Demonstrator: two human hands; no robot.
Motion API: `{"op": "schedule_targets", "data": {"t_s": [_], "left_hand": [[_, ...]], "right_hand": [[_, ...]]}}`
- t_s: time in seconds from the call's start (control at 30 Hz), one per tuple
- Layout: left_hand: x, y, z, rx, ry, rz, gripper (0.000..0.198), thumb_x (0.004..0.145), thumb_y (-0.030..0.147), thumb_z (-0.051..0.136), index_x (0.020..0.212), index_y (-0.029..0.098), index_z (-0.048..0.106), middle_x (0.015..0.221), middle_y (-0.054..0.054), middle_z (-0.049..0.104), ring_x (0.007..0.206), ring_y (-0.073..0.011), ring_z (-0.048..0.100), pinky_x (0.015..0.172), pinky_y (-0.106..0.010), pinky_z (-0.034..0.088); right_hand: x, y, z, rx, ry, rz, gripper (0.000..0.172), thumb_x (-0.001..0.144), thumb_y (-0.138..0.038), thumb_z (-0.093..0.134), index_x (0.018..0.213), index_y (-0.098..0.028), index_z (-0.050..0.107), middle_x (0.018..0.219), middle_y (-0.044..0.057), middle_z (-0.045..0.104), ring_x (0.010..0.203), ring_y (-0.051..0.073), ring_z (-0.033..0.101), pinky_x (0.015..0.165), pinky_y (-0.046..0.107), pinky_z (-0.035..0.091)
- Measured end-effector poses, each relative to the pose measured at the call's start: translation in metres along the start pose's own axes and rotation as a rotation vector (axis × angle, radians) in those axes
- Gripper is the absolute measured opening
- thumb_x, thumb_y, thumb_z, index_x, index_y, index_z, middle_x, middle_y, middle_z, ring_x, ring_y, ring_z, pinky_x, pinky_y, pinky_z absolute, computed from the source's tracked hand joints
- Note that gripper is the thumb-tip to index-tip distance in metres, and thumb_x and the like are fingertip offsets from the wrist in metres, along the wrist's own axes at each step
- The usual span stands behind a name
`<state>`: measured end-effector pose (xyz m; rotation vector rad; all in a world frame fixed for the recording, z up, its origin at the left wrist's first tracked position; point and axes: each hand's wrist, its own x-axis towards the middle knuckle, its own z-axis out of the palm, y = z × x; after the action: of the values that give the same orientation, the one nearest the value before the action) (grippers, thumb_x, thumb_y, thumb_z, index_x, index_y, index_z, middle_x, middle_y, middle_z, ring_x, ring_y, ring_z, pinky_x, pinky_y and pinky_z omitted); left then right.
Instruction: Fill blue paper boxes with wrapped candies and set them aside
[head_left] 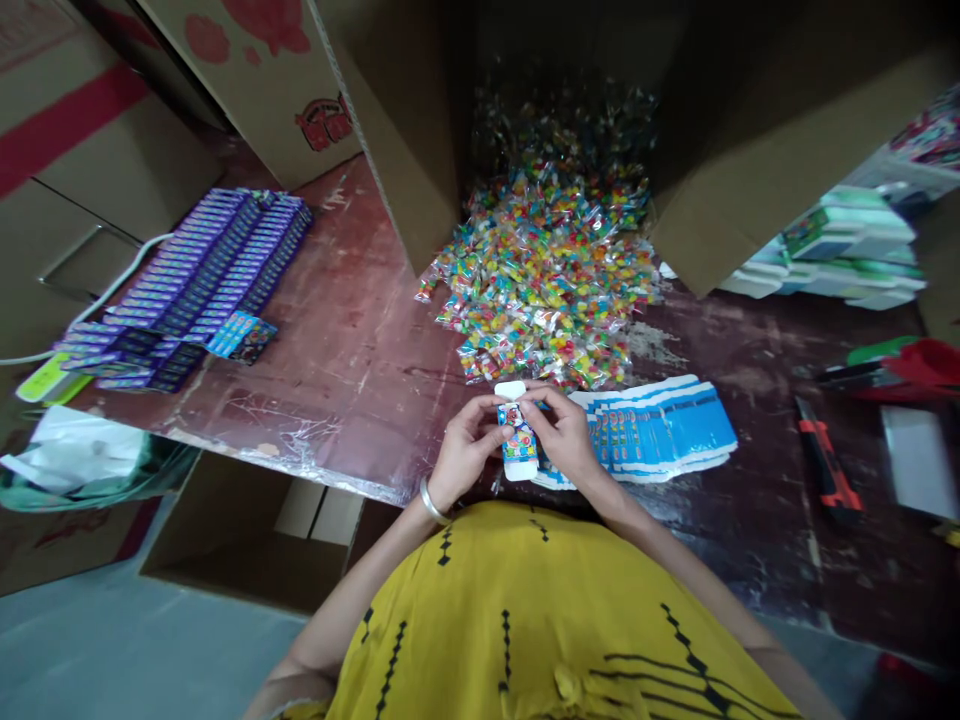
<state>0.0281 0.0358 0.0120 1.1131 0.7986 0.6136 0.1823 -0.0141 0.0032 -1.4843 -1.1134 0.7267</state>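
Both my hands hold a small printed candy box [517,440] upright, close to my body at the table's front edge. White end flaps stick out at its top and bottom. My left hand [469,440] grips its left side between thumb and fingers. On the right side, the fingers of my right hand [559,430] pinch the upper part. Just beyond lies a heap of clear packets of coloured candies [555,270], spilling from a carton. A fanned stack of flat blue printed boxes [660,430] rests beside my right hand.
Stacked purple boxes [202,270] stand at the left, with a blue box [241,337] before them. Cardboard flaps [405,120] flank the heap. A red-and-black utility knife [829,460] lies at the right, near green-and-white packs [847,245]. An open carton [247,530] sits below the table.
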Motion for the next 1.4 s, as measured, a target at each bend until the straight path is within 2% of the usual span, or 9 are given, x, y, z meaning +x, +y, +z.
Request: {"op": "schedule_targets", "data": {"t_s": [0.13,0.27,0.43,0.6,0.77,1.07,1.17,1.33,1.4], "left_hand": [[0.002,0.001,0.002,-0.048,0.096,0.063,0.046,0.072,0.026,0.077,0.107,0.023,0.047,0.098,-0.002,0.065,0.081,-0.0155,0.065,0.068,-0.026,0.053],[0.001,0.005,0.001,0.066,0.138,0.100,0.047,0.071,0.025,0.078,0.106,0.022,0.047,0.094,-0.001,0.064,0.083,-0.0152,0.065,0.072,-0.025,0.052],[-0.004,0.011,-0.004,0.242,0.110,0.142,0.045,0.075,0.025,0.074,0.111,0.022,0.048,0.101,-0.004,0.063,0.089,-0.0171,0.065,0.078,-0.028,0.052],[-0.005,0.017,-0.005,0.265,0.018,0.151,0.048,0.079,0.024,0.070,0.121,0.021,0.047,0.104,-0.006,0.063,0.093,-0.0181,0.064,0.080,-0.030,0.054],[-0.004,0.018,-0.007,0.265,-0.007,0.132,0.051,0.080,0.023,0.070,0.127,0.021,0.053,0.103,-0.005,0.066,0.093,-0.0180,0.064,0.080,-0.027,0.052],[-0.002,0.016,-0.006,0.097,-0.006,0.058,0.034,0.076,0.021,0.073,0.109,0.017,0.063,0.098,-0.005,0.070,0.091,-0.0178,0.066,0.082,-0.028,0.052],[-0.002,0.017,-0.011,0.094,0.045,0.023,0.033,0.073,0.022,0.076,0.102,0.017,0.063,0.094,-0.004,0.069,0.085,-0.0162,0.066,0.078,-0.027,0.052],[-0.001,0.014,-0.028,0.074,0.246,0.000,0.034,0.069,0.025,0.079,0.088,0.018,0.053,0.077,0.003,0.061,0.065,-0.0085,0.059,0.057,-0.017,0.048],[0.000,0.014,-0.028,0.053,0.253,-0.019,0.036,0.070,0.028,0.078,0.093,0.018,0.051,0.079,0.003,0.060,0.060,-0.0077,0.057,0.049,-0.016,0.046]], "right_hand": [[0.007,-0.004,0.002,0.181,0.015,0.063,0.015,0.084,-0.033,0.062,0.093,-0.023,0.056,0.091,0.003,0.066,0.088,0.018,0.063,0.084,0.033,0.049],[0.016,-0.008,0.000,0.252,-0.124,0.101,0.018,0.080,-0.036,0.067,0.079,-0.021,0.057,0.082,0.001,0.064,0.078,0.016,0.060,0.076,0.030,0.049],[0.029,-0.008,-0.009,0.206,-0.261,0.208,0.024,0.073,-0.040,0.075,0.079,-0.019,0.065,0.079,0.001,0.066,0.075,0.016,0.060,0.071,0.029,0.048],[0.037,0.000,-0.015,0.270,-0.303,0.267,0.027,0.072,-0.042,0.075,0.068,-0.018,0.064,0.062,-0.003,0.059,0.058,0.011,0.051,0.058,0.025,0.042],[0.032,-0.001,-0.017,0.175,-0.283,0.105,0.021,0.079,-0.037,0.071,0.071,-0.019,0.064,0.071,-0.001,0.063,0.068,0.014,0.057,0.067,0.028,0.045],[0.014,-0.008,-0.018,0.129,-0.295,-0.031,0.011,0.083,-0.033,0.068,0.082,-0.022,0.065,0.089,0.002,0.067,0.087,0.018,0.063,0.078,0.030,0.049],[0.016,-0.004,-0.031,0.005,-0.278,-0.025,0.013,0.085,-0.036,0.066,0.089,-0.023,0.067,0.093,0.003,0.069,0.087,0.019,0.064,0.074,0.029,0.049],[0.035,0.020,-0.065,-0.540,0.064,-0.006,0.016,0.086,-0.037,0.062,0.087,-0.022,0.065,0.085,0.003,0.069,0.072,0.018,0.062,0.069,0.031,0.045],[0.041,0.029,-0.069,-0.699,0.042,0.026,0.019,0.079,-0.038,0.069,0.088,-0.022,0.066,0.084,0.003,0.068,0.069,0.019,0.061,0.065,0.030,0.042]]}}
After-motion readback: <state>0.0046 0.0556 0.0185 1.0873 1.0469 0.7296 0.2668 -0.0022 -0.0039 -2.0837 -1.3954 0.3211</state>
